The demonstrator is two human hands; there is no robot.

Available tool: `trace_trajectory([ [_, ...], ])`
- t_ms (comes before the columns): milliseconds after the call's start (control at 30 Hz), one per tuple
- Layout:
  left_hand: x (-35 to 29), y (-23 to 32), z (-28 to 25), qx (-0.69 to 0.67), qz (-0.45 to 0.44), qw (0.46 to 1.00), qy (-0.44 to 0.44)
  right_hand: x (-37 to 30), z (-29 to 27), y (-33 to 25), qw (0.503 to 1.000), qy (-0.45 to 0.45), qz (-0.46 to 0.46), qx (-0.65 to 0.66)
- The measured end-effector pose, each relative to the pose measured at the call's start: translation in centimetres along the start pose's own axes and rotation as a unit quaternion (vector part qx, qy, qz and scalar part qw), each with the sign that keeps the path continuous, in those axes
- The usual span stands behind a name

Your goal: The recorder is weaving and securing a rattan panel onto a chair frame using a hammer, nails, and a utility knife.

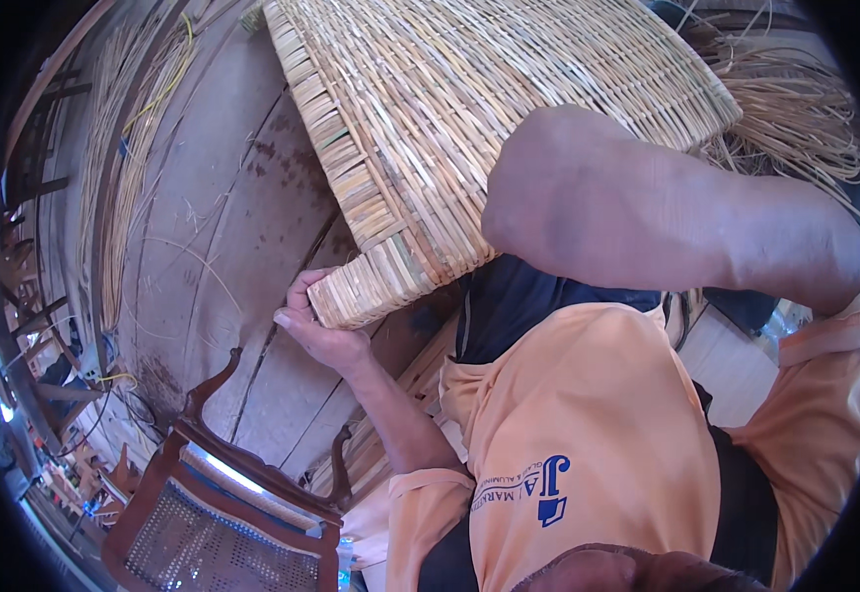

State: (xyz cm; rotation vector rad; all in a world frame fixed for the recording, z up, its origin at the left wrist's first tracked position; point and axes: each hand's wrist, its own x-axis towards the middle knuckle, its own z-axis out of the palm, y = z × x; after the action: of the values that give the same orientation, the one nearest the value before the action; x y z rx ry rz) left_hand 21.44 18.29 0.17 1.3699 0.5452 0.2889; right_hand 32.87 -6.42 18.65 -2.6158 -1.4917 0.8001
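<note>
A large woven rattan panel point(430, 128) with a strip-wrapped edge fills the upper middle, tilted across my lap. My left hand point(319, 331) grips its near left corner, thumb on one side and fingers curled round the wrapped end. My bent right arm reaches in from the right. My right hand point(548, 187) is large and close to the camera, over the panel's near right part. Its fingers are folded away out of sight, so neither their position nor anything in them shows. Whether this hand touches the panel cannot be made out.
Long loose cane strands point(134, 148) lie on the plank floor point(213, 187) at the left. Another bundle of strands point(795, 109) spreads at the far right. A wooden chair frame with cane mesh point(218, 538) stands at the lower left. Wooden furniture parts point(45, 326) crowd the left edge.
</note>
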Motion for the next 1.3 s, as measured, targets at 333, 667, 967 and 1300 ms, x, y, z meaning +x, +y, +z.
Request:
trace_trajectory([
  [333,0.2,-0.6,0.5,-0.025,-0.011,1.000,-0.006,-0.5,1.9,3.8,0.990,-0.073,0.075,0.091],
  [667,0.1,-0.7,0.0,-0.002,0.006,1.000,-0.027,-2.7,5.5,3.7,0.987,-0.019,0.081,0.134],
  [967,-1.0,3.4,0.3,0.339,0.184,0.922,0.038,-4.6,7.9,2.4,0.962,0.015,0.202,0.185],
  [1300,-2.2,7.2,6.5,0.677,0.297,0.593,-0.318,-7.5,12.4,1.4,0.919,0.130,0.270,0.257],
])
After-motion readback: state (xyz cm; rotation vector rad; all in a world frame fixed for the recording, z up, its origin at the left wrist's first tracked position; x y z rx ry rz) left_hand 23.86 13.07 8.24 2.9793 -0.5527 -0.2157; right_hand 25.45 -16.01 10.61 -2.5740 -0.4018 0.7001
